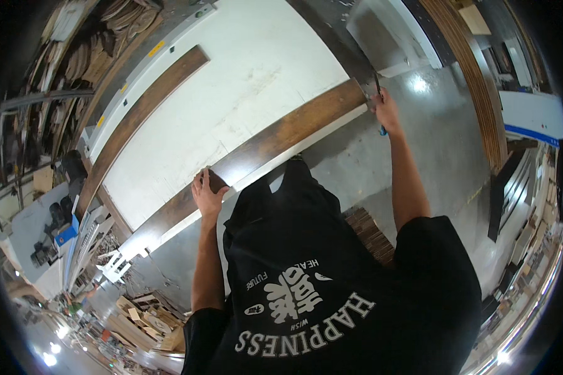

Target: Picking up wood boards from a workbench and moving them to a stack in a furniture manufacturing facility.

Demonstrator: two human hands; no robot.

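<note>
A long brown wooden board [281, 133] lies along the near edge of a white-topped table [250, 69]. My left hand [207, 192] presses on the board left of its middle, with its thumb and fingers apart. Just off the board's far right end, my right hand [386, 112] is closed round a slim dark tool [377, 82] with a blue end showing below the fist. Its exact kind is too small to tell. The tool's dark tip points away from me, close to the board's end.
A second brown board [145, 100] lies along the table's left side, beside a white rail [162, 53]. Wood offcuts [97, 50] crowd the far left. Layered brown boards [469, 75] stand at the right above the grey floor [431, 125]. Stacked wood strips [370, 234] sit beside my body.
</note>
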